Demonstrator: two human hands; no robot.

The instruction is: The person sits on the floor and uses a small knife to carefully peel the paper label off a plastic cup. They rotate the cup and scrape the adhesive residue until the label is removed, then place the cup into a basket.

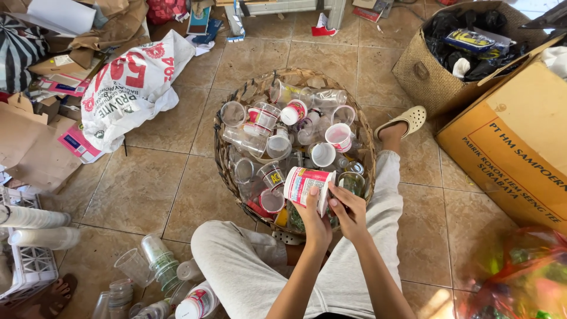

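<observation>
I sit on the tiled floor with a round woven basket (223, 155) between my legs, full of several clear and white plastic cups. My left hand (316, 221) and my right hand (349, 211) both grip one white plastic cup (306, 183) with a red and blue printed label, held on its side just above the basket's near rim. The left thumb lies over the cup's label. The right fingers touch the cup at its right end.
Stacked clear cups (158, 263) lie by my left knee beside a white crate (29, 266). A white printed sack (133, 88) and cardboard scraps lie left. A yellow cardboard box (514, 147) and a woven bag (437, 71) of dark items stand right. A coloured plastic bag (525, 277) lies bottom right.
</observation>
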